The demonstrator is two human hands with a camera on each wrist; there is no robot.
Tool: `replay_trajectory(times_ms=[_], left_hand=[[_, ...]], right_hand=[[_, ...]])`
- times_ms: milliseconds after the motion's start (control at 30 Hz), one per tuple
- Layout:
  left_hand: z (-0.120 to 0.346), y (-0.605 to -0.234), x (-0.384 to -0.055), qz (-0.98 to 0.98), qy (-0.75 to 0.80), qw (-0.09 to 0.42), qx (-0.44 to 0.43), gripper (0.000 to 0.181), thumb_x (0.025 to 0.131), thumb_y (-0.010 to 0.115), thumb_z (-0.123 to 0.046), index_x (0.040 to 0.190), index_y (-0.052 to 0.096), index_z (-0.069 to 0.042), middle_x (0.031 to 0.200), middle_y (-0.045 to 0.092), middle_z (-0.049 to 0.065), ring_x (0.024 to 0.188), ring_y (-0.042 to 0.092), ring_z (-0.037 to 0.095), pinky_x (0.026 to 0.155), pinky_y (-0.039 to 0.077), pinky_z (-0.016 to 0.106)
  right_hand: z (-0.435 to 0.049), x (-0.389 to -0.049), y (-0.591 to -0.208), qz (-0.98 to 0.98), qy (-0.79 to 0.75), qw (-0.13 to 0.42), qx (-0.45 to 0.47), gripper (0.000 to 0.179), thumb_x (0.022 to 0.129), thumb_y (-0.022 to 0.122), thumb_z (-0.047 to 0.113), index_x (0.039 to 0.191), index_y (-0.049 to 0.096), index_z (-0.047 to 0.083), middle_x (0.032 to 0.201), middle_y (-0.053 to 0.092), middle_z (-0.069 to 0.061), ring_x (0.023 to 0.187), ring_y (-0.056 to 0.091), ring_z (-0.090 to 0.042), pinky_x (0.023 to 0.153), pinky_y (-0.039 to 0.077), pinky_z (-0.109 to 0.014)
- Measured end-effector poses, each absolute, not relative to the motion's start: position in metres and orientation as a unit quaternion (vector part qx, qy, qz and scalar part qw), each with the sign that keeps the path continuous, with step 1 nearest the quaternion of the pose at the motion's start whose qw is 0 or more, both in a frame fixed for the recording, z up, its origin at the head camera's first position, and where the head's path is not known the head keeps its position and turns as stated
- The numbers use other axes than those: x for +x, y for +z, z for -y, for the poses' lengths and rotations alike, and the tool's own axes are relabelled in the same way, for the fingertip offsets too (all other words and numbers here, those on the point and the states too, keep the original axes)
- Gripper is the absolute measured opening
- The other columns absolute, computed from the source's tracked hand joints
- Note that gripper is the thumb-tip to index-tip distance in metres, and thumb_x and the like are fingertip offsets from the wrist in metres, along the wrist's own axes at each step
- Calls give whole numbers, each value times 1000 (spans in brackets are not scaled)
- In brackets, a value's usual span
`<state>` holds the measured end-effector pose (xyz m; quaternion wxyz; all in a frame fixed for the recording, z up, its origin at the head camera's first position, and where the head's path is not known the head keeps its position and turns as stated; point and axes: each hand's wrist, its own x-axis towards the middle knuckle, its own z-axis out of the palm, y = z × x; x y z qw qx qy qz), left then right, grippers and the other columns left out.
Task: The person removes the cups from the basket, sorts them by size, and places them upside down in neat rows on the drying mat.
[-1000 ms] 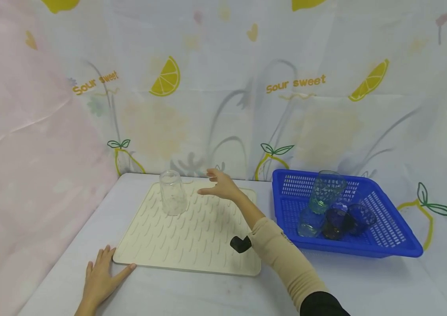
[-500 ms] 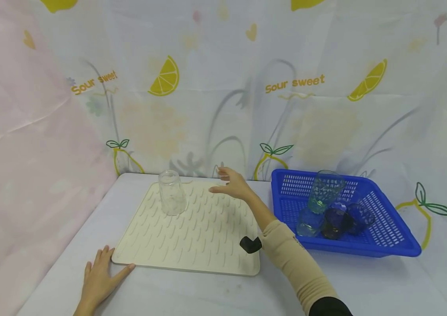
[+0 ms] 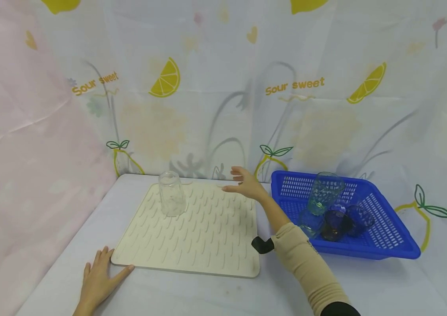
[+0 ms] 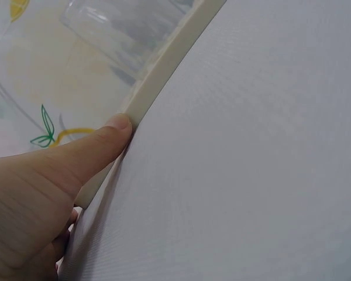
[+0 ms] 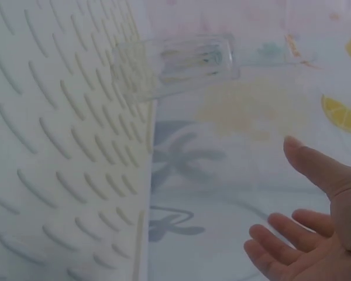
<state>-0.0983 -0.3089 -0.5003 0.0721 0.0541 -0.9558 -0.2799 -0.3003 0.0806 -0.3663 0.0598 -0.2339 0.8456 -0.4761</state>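
On the cream ridged mat (image 3: 203, 237) a clear glass (image 3: 172, 195) stands upside down near the back left. My left hand (image 3: 99, 281) rests at the mat's front left corner, fingers spread; in the left wrist view its thumb (image 4: 99, 146) touches the mat's edge. Above the mat's back right part hangs my right hand (image 3: 247, 184), holding nothing, thumb and fingers apart. The right wrist view shows the right hand (image 5: 316, 216) away from the glass (image 5: 181, 64). Several glasses lie in the blue basket (image 3: 397, 219), among them a greenish one (image 3: 326, 193) and a dark one (image 3: 336, 226).
The basket stands to the right of the mat, close to my right forearm (image 3: 302, 263). A white cloth (image 3: 192, 294) covers the table. Behind it hangs a lemon-print curtain (image 3: 215, 109), with a pinkish one (image 3: 22, 175) at the left.
My right hand has moved to the right, away from the clear glass and toward the basket. The glass and my left hand have stayed in place.
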Motion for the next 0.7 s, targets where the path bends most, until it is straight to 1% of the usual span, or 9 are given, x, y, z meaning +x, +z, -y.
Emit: replay_trajectory(times_ms=[167,267,500,700], left_hand=[[309,-503,-98,954,-282,92,46,88,82,68,-43,130,33,21,136,20,48,131,11,59,104,-4,71],[308,-503,-99,955,-279,87,50,88,82,68,-43,130,32,20,137,19,47,131,11,59,104,-4,71],[308,-500,-99,956,-277,72,56,89,81,69,-43,131,32,20,137,18,47,131,11,58,104,-2,72],[308,-499,-99,956,-279,69,56,89,81,69,-43,131,31,20,138,18,47,131,11,59,104,-2,72]], right_hand=[[-93,-300,-363,-841,-486,52,-233,76,83,73,16,143,30,-4,141,41,-24,128,43,-38,106,38,-45],[-100,-299,-360,-834,-498,49,-230,77,82,73,15,143,31,-4,141,41,-25,127,44,-38,106,39,-45],[-117,-293,-354,-827,-517,62,-214,77,83,73,19,145,30,2,144,40,-19,129,43,-34,107,38,-43],[-132,-290,-355,-818,-527,46,-225,76,83,73,17,144,31,1,142,42,-21,128,44,-36,107,37,-45]])
